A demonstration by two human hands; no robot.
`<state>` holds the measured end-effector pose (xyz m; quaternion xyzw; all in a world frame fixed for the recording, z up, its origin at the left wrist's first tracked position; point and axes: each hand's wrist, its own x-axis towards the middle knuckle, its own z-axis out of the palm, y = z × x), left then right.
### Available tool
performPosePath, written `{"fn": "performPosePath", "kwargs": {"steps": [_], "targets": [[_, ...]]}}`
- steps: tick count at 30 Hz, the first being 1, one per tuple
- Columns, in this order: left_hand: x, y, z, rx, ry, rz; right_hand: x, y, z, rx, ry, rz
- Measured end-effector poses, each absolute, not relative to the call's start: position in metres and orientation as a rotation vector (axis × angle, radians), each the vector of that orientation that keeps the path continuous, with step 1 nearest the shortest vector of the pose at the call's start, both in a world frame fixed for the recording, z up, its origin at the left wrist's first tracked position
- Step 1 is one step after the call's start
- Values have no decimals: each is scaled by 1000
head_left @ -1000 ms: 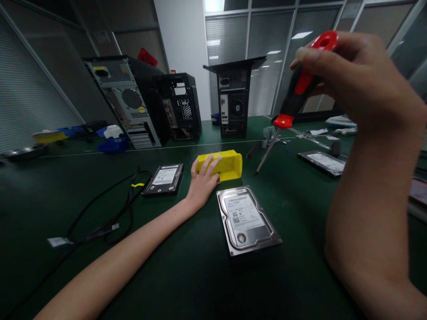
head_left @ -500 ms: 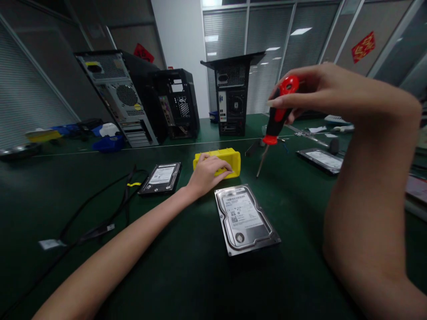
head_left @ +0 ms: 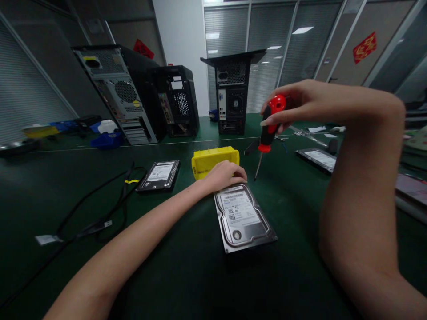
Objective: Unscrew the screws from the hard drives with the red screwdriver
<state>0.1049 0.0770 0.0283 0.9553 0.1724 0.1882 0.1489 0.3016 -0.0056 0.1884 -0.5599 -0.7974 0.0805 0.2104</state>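
Observation:
A silver hard drive [head_left: 243,218] lies label side up on the green table, directly in front of me. My left hand [head_left: 227,174] is at its far edge, thumb and fingers pressed together; anything between them is too small to make out. Just behind that hand is a yellow plastic bin [head_left: 215,158], partly covered by it. My right hand [head_left: 290,109] grips a red and black screwdriver [head_left: 269,124] by the handle. The screwdriver's shaft slants down, its tip to the right of the drive's far edge and apart from it.
Another hard drive [head_left: 159,175] lies left of the bin, beside black cables [head_left: 96,226]. A further drive [head_left: 316,159] is on the right. Computer cases [head_left: 231,95] stand at the back, with a blue bin [head_left: 106,140] at the left.
My left hand has come out of the yellow bin and moved right and nearer, to the drive's far edge. My right hand has lowered slightly and shifted left with the screwdriver.

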Motion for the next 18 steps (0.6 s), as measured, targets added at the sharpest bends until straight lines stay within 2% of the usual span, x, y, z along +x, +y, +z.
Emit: {"fn": "performPosePath", "kwargs": {"steps": [18], "targets": [[98,85,15,2462,545,509,302,-3,189,-1503,-2227,55]]}}
